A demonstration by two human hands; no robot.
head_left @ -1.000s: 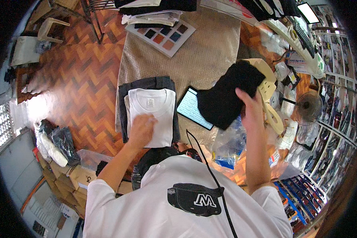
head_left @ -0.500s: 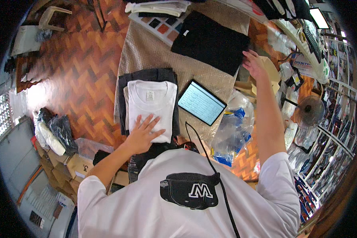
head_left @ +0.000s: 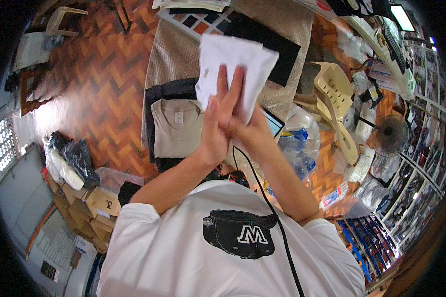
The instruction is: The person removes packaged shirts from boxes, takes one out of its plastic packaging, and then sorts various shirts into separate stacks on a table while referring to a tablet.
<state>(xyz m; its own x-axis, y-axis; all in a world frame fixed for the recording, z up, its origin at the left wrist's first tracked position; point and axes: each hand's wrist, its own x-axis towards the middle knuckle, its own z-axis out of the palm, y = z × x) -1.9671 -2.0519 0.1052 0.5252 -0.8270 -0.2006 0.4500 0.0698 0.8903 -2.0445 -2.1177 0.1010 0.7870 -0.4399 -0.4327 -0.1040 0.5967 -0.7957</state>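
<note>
Both hands meet over the middle of the table (head_left: pixel 277 94), with a folded white shirt (head_left: pixel 235 52) raised between them and turned toward the far edge. Two fingers lie flat and spread apart on its near face; the left hand (head_left: pixel 214 136) and right hand (head_left: pixel 249 129) overlap, so I cannot tell which hand those fingers belong to, nor whether either grip is clamped. Along the table's left edge, a folded beige shirt (head_left: pixel 179 136) lies on a dark garment (head_left: pixel 150 123). Behind the white shirt, a black shirt (head_left: pixel 275 42) lies flat near the far right corner, beside a swatch card (head_left: pixel 188 21). A tablet (head_left: pixel 274 123) shows partly beyond the right wrist, near the right edge.
</note>
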